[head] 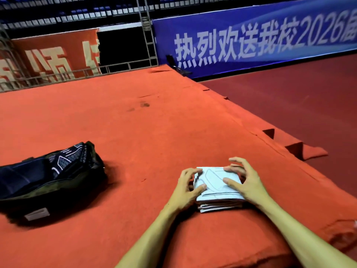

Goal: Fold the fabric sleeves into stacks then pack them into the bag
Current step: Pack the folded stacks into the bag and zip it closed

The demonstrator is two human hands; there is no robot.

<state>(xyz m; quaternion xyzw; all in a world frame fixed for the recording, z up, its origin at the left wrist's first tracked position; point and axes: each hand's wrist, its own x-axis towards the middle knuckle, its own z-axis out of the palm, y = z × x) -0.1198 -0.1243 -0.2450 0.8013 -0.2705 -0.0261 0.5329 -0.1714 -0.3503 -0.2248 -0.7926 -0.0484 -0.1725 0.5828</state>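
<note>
At five o'clock, the left hand [188,187] and right hand [246,183] clasped a stack of folded pale sleeves [218,190] from either side, thumbs on top, on the red carpet [135,122]. The dark bag [29,182] lay open at eight o'clock (patterned fabric [67,157] already inside), well apart. A blue banner [251,39] hung at one o'clock.

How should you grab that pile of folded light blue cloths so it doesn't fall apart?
Take the stack by its left and right edges, one hand from each side, thumbs on top, fingers down the sides. It is a flat pile of loose layers on the red carpet, so squeezing from both sides probably keeps every layer together. The left hand and right hand sit just so.
</note>
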